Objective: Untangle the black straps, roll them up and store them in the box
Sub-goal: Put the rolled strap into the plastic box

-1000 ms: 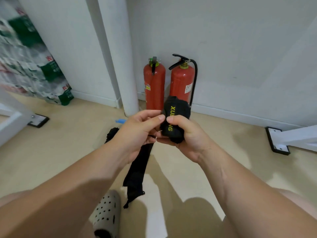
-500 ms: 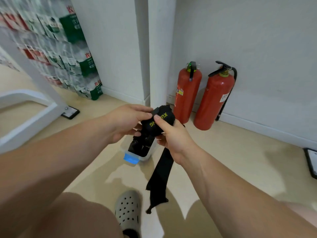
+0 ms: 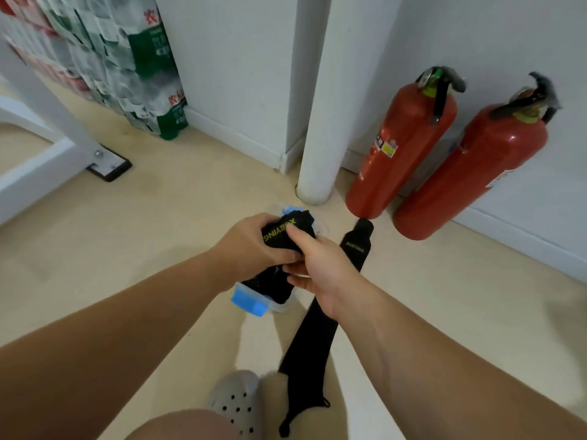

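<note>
On the floor by the white post (image 3: pixel 317 122), a clear box (image 3: pixel 251 301) with blue clips sits open. Right above it the person holds a rolled strap (image 3: pixel 282 235), black with yellow letters. The left hand (image 3: pixel 247 246) is wrapped round the roll from the left side. The right hand (image 3: pixel 320 271) pinches it from the right, thumb on top and fingers underneath. Both hands are closed tight on the roll, so I think it cannot spring loose.

Inside the box I can see more black stuff (image 3: pixel 270 285). I think those are straps that are rolled and put away. I cannot count them because the hands are in the way.

So this roll looks done. It only needs to go down into the box, which is just below it.

There is more work left. A long strap (image 3: pixel 313 341) lies flat on the floor just to the right of the box. One end is near the two red fire extinguishers (image 3: pixel 403 147) and the other end is by the grey shoe (image 3: pixel 236 398). It does not look tangled, but it is not rolled. I think that one comes next. I cannot tell if other straps wait out of sight.
</note>
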